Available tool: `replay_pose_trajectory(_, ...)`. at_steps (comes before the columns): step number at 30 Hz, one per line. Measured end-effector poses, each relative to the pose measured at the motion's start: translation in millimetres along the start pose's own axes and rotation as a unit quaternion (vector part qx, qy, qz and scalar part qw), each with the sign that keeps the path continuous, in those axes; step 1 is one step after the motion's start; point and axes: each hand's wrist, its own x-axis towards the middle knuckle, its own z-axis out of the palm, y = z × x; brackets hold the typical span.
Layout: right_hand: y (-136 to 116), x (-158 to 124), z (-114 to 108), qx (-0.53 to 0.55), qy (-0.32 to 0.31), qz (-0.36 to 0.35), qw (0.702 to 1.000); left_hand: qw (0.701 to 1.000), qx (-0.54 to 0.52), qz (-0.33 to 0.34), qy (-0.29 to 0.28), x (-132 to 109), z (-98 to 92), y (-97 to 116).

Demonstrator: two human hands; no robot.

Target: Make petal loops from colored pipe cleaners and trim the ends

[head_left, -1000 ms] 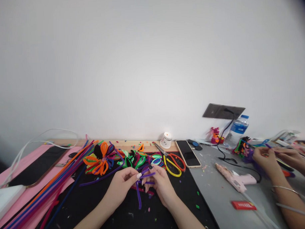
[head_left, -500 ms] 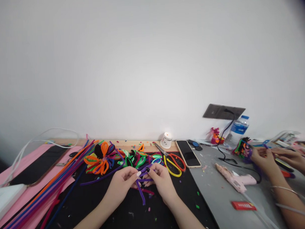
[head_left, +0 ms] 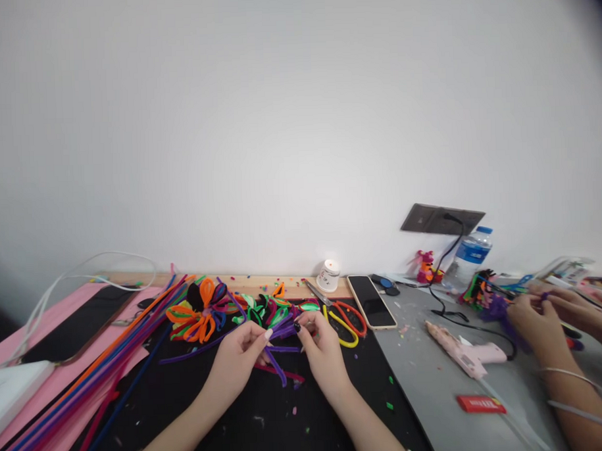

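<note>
Purple pipe cleaners (head_left: 278, 370) are pinched between my two hands over the black mat. My left hand (head_left: 244, 356) grips them with thumb and fingertips, and one bent length hangs down below. Thumb and fingers of my right hand (head_left: 319, 346) close on the right-hand part of the purple strands. Just beyond the hands lie pipe-cleaner flowers: an orange one with a black centre (head_left: 201, 313) and green, black and pink ones (head_left: 264, 310). A dark pink pipe-cleaner piece (head_left: 291, 375) lies under the purple ones. The exact crossing of the strands is partly hidden by my fingers.
Scissors with yellow and red handles (head_left: 344, 322), a paper cup (head_left: 328, 276) and a phone (head_left: 371, 303) lie behind and to the right. Long pipe cleaners (head_left: 96, 380) cover the left. A pink glue gun (head_left: 463, 355) rests on the grey table; another person's hands (head_left: 541, 319) work at far right.
My hands have moved slightly apart, showing more of the purple strands between them. The other person's hands have shifted a little to the right.
</note>
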Motion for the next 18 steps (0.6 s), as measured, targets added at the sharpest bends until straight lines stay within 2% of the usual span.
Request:
replay_pose_trajectory(6,-11,-5,-5,-0.051,0.000,-0.116,0.992,0.999,-0.011,0.008,0.051,3,-2.9,-3)
replay_pose_trajectory(10,-18,-9,-6,-0.085,-0.057,-0.154,0.983,0.997,-0.022,0.011,0.072,3,-3.1,-4)
replay_pose_trajectory(13,-19,-10,-4,-0.120,-0.101,-0.170,0.973,0.997,-0.026,0.014,0.076,2,-3.6,-6)
replay_pose_trajectory(18,-18,-9,-2,-0.112,-0.079,-0.154,0.979,0.997,-0.038,0.000,0.067,3,-3.7,-9)
